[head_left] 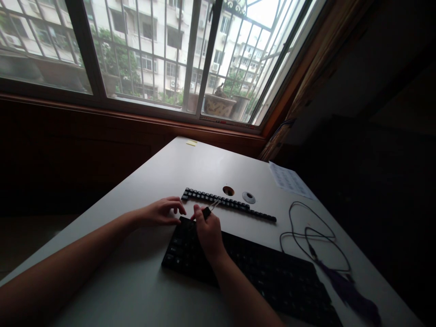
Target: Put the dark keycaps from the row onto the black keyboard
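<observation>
A black keyboard [272,268] lies aslant on the white table. Over its far left part, my right hand [209,234] is closed around a keycap puller [206,212], whose black handle shows by the thumb and whose thin wires point away from me, up and to the right. My left hand [166,211] is at the keyboard's far left corner, fingers curved and apart, with nothing visible in them. Beyond both hands, black keycaps [218,198] stand in long rows. My right hand and forearm hide part of the keyboard.
Behind the keycaps are a round hole [228,190] in the table and a grey ring-shaped cover [249,197]. A looped black cable [308,227] and a dark purple cloth-like thing [354,290] lie at the right. A printed sheet [289,179] rests near the right edge, below the window.
</observation>
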A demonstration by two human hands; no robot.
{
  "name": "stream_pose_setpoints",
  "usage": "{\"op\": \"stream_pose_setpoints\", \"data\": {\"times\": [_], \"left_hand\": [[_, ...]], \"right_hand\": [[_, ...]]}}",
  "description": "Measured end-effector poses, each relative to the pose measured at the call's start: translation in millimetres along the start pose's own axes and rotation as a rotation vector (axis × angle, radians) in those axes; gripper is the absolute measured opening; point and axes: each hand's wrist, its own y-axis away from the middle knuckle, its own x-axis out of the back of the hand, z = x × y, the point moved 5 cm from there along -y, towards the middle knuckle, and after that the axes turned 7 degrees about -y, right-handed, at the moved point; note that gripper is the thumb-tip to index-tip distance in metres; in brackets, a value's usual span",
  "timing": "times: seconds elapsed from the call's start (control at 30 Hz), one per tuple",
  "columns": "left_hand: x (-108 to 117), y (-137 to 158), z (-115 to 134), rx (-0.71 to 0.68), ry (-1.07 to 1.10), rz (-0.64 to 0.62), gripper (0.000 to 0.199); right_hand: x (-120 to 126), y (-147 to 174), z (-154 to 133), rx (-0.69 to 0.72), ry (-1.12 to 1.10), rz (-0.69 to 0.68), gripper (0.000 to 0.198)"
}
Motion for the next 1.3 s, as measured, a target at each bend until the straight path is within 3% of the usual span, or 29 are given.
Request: {"op": "stream_pose_setpoints", "data": {"times": [0.27,0.53,0.7,0.87,1.3], "left_hand": [[-2.9,-6.5,16.4,-0.011,0.076,0.085,0.034],[-9.1,-6.7,-2.2,0.123,0.213,0.102,0.029],[-14.5,-6.1,-5.4,0.189,0.463,0.115,0.030],[-11.0,-5.3,-6.5,0.234,0.647,0.220,0.029],[-1.2,-4.6,-10.0,0.150,0.453,0.285,0.028]], "right_hand": [[-2.1,-0.9,11.0,-0.162,-0.276,0.004,0.033],[-4.1,-1.9,11.5,-0.177,-0.373,-0.007,0.031],[-5.0,-4.7,14.7,-0.232,-0.491,-0.012,0.031],[-0.4,-6.9,16.1,-0.268,-0.560,0.054,0.030],[9.0,-8.0,20.9,-0.162,-0.353,0.193,0.029]]}}
